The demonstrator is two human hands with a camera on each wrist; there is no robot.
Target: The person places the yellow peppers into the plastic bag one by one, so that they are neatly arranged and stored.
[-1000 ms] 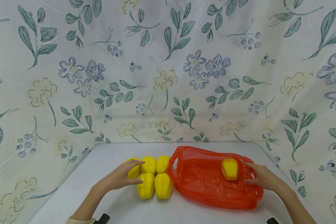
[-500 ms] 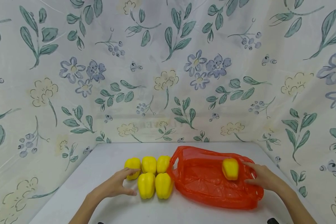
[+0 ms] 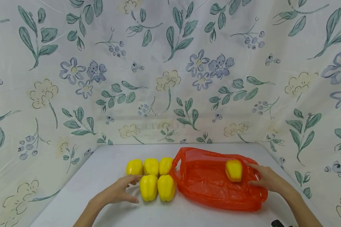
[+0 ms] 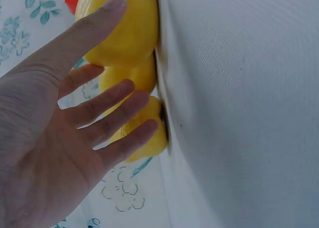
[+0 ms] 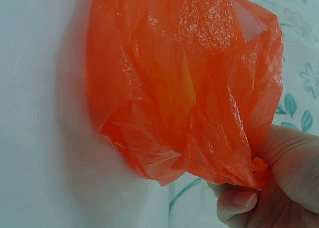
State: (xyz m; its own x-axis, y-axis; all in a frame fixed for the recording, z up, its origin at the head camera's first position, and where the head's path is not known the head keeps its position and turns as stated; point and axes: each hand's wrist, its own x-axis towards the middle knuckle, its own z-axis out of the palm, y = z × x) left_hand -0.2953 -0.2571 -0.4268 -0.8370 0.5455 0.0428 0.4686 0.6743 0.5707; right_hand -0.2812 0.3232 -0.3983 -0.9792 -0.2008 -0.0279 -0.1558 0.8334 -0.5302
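Several yellow bell peppers stand in two rows left of centre in the head view. My left hand (image 3: pixel 117 191) is just left of the front-left bell pepper (image 3: pixel 148 188), fingers spread, nothing in its grasp. The left wrist view shows its palm and fingertips overlapping the yellow peppers (image 4: pixel 134 29). To the right lies a red plastic bag (image 3: pixel 204 189), spread with its handle side toward the peppers. One bell pepper (image 3: pixel 234 170) is at the bag's right part. My right hand (image 3: pixel 268 179) holds the bag's right end; the right wrist view shows crumpled film (image 5: pixel 214 138) pinched between thumb and fingers.
A white table (image 3: pixel 108 154) carries everything. Behind it and along the sides hangs a floral-patterned sheet (image 3: pixel 170 94). The bag's left handle (image 3: pixel 176 164) reaches right up to the right-hand peppers. A small black object (image 3: pixel 277 223) shows at the bottom right edge.
My left hand has drawn back from over the left peppers, toward the left and the near edge, uncovering the back-left one. My right hand and the bag stay put.
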